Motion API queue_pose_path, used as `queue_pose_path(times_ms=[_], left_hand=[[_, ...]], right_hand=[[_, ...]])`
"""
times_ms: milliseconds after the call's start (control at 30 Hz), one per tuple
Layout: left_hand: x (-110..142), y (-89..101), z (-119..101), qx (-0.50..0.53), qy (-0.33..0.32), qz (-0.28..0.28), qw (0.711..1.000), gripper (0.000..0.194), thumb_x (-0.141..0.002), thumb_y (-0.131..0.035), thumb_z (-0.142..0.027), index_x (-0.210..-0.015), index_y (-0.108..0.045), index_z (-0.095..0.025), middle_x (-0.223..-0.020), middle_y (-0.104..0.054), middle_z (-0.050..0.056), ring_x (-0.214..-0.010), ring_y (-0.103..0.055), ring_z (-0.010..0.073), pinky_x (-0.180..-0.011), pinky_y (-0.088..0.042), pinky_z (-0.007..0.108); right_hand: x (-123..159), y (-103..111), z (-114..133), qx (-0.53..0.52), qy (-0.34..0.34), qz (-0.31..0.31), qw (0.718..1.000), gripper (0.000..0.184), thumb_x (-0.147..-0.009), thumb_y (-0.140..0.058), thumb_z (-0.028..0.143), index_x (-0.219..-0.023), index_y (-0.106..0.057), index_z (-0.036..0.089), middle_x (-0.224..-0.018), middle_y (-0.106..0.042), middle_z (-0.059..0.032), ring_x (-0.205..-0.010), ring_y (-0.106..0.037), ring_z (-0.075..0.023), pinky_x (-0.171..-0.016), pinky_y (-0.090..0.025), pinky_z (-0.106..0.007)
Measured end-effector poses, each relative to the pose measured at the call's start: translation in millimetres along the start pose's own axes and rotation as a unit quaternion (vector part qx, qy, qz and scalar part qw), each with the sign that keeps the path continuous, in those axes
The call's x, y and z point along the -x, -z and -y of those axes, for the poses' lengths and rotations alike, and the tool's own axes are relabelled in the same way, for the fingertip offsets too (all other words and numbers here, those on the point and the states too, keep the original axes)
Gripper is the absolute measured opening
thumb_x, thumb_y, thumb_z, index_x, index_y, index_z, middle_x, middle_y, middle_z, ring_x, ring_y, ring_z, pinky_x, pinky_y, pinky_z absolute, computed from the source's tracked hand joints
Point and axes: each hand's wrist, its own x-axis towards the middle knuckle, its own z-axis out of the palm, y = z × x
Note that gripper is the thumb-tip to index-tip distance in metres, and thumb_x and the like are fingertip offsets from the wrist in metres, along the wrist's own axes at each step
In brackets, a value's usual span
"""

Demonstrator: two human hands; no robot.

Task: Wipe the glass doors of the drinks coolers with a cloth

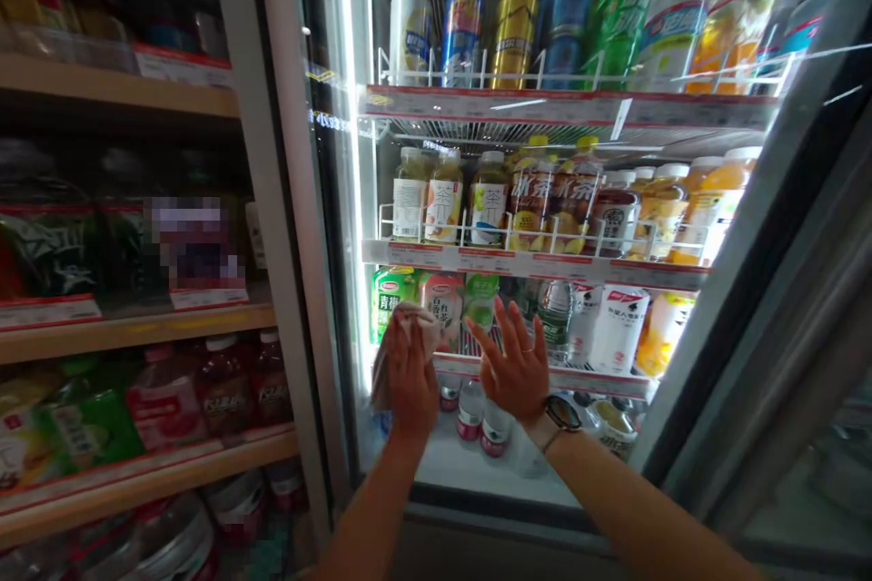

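Both my hands are raised inside an open drinks fridge, in front of its third shelf. My left hand (412, 377) is closed on a pinkish-grey cloth (409, 331) that hangs down beside the green and pink cartons (441, 298). My right hand (514, 363) is open, fingers spread, palm toward the shelf's front rail (586, 379), with a watch on its wrist. It holds nothing and sits just in front of a clear water bottle (555, 313).
The fridge door (769, 290) stands open at the right. Upper fridge shelves carry cans (463, 32) and tea bottles (487, 200). Small bottles (470, 408) stand on the bottom shelf. Wooden shelves (136, 327) with packaged goods and bottles fill the left.
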Motion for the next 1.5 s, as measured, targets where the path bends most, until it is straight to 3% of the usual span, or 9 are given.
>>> queue_pose_path(times_ms=[133,233,433,667,833,1000,1133,1333,1500], left_hand=[[12.5,-16.7,-37.4,0.036,-0.066,0.030,0.997,0.061,-0.097,-0.039,-0.018,-0.154,-0.015,-0.020,-0.155,-0.031,0.010,-0.144,-0.026,0.0224,-0.118,-0.032,0.041],[10.9,-17.0,-34.8,0.018,-0.101,0.036,0.994,0.063,-0.096,-0.042,-0.014,-0.154,-0.017,-0.019,-0.150,-0.040,0.012,-0.142,-0.030,0.0222,-0.116,-0.036,0.040],[-6.7,4.7,22.6,-0.064,-0.103,-0.002,0.993,0.061,-0.095,-0.041,-0.013,-0.153,-0.022,-0.019,-0.155,-0.032,0.012,-0.144,-0.026,0.0251,-0.119,-0.031,0.042],[-8.5,41.0,83.7,-0.084,0.015,-0.022,0.996,0.062,-0.096,-0.038,-0.015,-0.153,-0.018,-0.021,-0.158,-0.025,0.009,-0.146,-0.021,0.0224,-0.121,-0.024,0.044],[-12.6,32.3,53.7,-0.041,0.041,0.007,0.998,0.060,-0.098,-0.038,-0.020,-0.154,-0.016,-0.024,-0.161,-0.015,0.006,-0.147,-0.014,0.0222,-0.120,-0.025,0.042],[-38.3,7.1,4.4,-0.028,-0.105,0.084,0.990,0.065,-0.097,-0.039,-0.018,-0.155,-0.011,-0.023,-0.160,-0.015,0.009,-0.147,-0.015,0.0235,-0.120,-0.025,0.045],[-80.3,13.9,19.2,-0.062,-0.218,0.088,0.970,0.068,-0.094,-0.039,-0.010,-0.155,-0.011,-0.023,-0.158,-0.024,0.008,-0.146,-0.019,0.0217,-0.119,-0.029,0.042],[-150.4,44.3,78.2,-0.096,-0.168,0.039,0.980,0.062,-0.096,-0.033,-0.012,-0.154,-0.015,-0.023,-0.159,-0.022,0.006,-0.146,-0.015,0.0195,-0.121,-0.024,0.042],[-155.3,39.3,86.9,-0.058,0.003,-0.022,0.998,0.056,-0.098,-0.034,-0.020,-0.153,-0.023,-0.023,-0.159,-0.025,0.005,-0.146,-0.020,0.0191,-0.122,-0.020,0.041]], right_hand=[[-1.7,-0.6,0.1,0.006,0.000,-0.027,1.000,0.061,-0.088,-0.046,0.022,-0.148,-0.037,0.021,-0.152,-0.040,-0.0124,-0.145,-0.029,-0.0257,-0.120,-0.018,-0.049],[-1.8,-0.2,-0.3,0.008,0.002,-0.024,1.000,0.062,-0.088,-0.046,0.023,-0.148,-0.037,0.019,-0.152,-0.040,-0.0132,-0.145,-0.029,-0.0260,-0.120,-0.018,-0.049],[1.5,0.2,-2.2,0.005,0.000,0.015,1.000,0.071,-0.084,-0.051,0.020,-0.151,-0.030,0.030,-0.157,-0.033,-0.0089,-0.145,-0.029,-0.0280,-0.119,-0.017,-0.053],[2.1,-1.3,-1.3,-0.003,0.005,0.004,1.000,0.074,-0.084,-0.051,0.020,-0.153,-0.026,0.030,-0.158,-0.030,-0.0103,-0.145,-0.028,-0.0288,-0.119,-0.017,-0.054],[0.2,0.6,-0.1,-0.002,0.007,0.002,1.000,0.071,-0.084,-0.052,0.021,-0.151,-0.030,0.028,-0.155,-0.035,-0.0120,-0.145,-0.029,-0.0276,-0.119,-0.017,-0.053],[-1.9,3.9,-0.8,-0.006,0.010,-0.004,1.000,0.070,-0.083,-0.052,0.020,-0.150,-0.033,0.027,-0.152,-0.041,-0.0115,-0.145,-0.030,-0.0266,-0.119,-0.017,-0.052],[-2.2,5.3,-1.6,-0.022,0.018,-0.008,1.000,0.068,-0.083,-0.052,0.021,-0.149,-0.036,0.025,-0.150,-0.044,-0.0124,-0.144,-0.031,-0.0272,-0.119,-0.017,-0.051],[0.1,2.9,-1.5,-0.039,0.010,-0.010,0.999,0.067,-0.082,-0.054,0.021,-0.147,-0.039,0.027,-0.152,-0.042,-0.0104,-0.144,-0.032,-0.0271,-0.119,-0.018,-0.051],[1.7,1.6,-0.9,-0.047,0.005,-0.005,0.999,0.067,-0.083,-0.055,0.021,-0.147,-0.039,0.028,-0.154,-0.038,-0.0105,-0.143,-0.033,-0.0270,-0.119,-0.017,-0.051]])
